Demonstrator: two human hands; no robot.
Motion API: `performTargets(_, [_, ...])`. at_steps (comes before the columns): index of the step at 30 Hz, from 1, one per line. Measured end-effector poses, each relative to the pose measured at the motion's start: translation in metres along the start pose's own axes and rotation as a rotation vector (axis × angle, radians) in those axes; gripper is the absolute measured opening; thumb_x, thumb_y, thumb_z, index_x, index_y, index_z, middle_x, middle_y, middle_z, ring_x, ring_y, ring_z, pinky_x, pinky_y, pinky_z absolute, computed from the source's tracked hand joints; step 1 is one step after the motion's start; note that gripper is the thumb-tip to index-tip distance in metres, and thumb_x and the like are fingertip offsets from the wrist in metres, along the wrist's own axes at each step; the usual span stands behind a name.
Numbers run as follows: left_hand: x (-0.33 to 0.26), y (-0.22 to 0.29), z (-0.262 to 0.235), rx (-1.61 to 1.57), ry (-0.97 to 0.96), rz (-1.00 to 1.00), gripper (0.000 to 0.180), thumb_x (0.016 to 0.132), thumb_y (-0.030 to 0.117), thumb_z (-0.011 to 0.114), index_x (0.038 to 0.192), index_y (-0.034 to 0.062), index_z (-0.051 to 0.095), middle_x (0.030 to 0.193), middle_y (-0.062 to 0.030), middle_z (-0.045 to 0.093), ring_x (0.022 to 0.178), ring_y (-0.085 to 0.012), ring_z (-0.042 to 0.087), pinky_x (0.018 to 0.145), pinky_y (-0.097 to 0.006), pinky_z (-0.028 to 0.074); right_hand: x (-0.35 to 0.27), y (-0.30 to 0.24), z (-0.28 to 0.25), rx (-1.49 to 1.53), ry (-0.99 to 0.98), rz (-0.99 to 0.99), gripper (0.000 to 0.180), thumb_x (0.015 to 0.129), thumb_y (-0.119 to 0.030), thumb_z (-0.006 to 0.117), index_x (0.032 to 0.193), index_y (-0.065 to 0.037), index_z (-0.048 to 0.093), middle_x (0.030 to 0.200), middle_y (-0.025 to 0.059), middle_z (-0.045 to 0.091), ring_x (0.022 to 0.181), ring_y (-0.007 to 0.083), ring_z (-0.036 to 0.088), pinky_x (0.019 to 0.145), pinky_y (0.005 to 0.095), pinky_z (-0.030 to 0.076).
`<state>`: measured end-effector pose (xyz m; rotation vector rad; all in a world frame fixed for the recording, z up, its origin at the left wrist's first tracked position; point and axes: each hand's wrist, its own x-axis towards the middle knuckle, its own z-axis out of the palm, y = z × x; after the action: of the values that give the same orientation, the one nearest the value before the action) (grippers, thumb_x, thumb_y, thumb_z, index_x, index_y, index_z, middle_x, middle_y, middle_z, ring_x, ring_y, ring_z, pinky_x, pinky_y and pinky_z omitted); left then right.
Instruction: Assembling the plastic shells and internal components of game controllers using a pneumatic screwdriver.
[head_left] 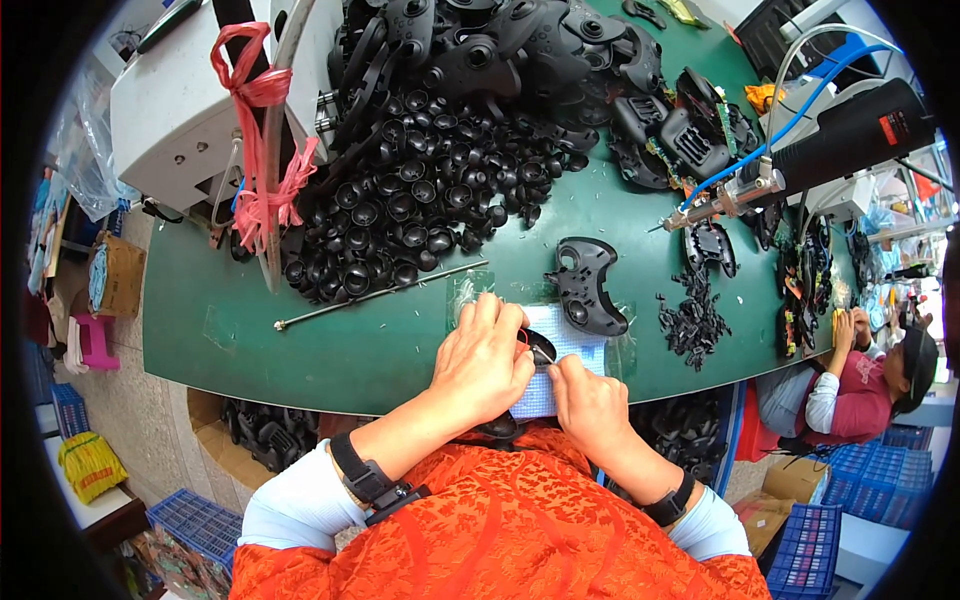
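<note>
Close to the table's front edge, my left hand (483, 360) is closed around a dark plastic part (541, 345), mostly hidden by its fingers. A bit of red, perhaps a wire, shows beside that part. My right hand (592, 402) pinches at the part's right side, where a thin, light, metallic-looking thing shows; its kind is too small to tell. Both hands are over a blue-and-white checked cloth (538, 400). Just beyond them lies a black game controller shell (590, 285), partly resting on the cloth's far corner.
Heaped black cup-shaped caps (410, 190) and controller shells (480, 65) fill the back left. A metal rod (380, 295) lies before them. Small black pieces (693, 315) are piled at right, under a hanging electric screwdriver (840, 140). A co-worker (850, 385) sits far right.
</note>
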<state>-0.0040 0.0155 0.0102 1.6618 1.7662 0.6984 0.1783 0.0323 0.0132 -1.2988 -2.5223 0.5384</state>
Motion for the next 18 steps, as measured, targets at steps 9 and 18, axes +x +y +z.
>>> performTargets(9, [0.0008, -0.0019, 0.0032, 0.013, 0.022, 0.019, 0.029, 0.083, 0.015, 0.065, 0.108, 0.0058, 0.052, 0.105, -0.0130, 0.048, 0.103, -0.0343, 0.051, 0.082, -0.047, 0.049, 0.0017, -0.0018, -0.0036, 0.020, -0.034, 0.028, 0.019, 0.097, -0.016, 0.058, 0.085, -0.006, 0.047, 0.062, 0.0146, 0.061, 0.052, 0.0372, 0.061, 0.044, 0.0464, 0.045])
performTargets(18, [0.0015, 0.0004, 0.0022, 0.028, 0.008, -0.003, 0.030, 0.082, 0.013, 0.066, 0.108, 0.0059, 0.052, 0.105, -0.0128, 0.048, 0.102, -0.0342, 0.051, 0.082, -0.047, 0.049, 0.0048, 0.0019, -0.0070, -0.007, -0.113, -0.009, 0.018, 0.097, -0.016, 0.057, 0.086, -0.006, 0.046, 0.065, 0.0141, 0.063, 0.053, 0.0357, 0.063, 0.045, 0.0458, 0.048])
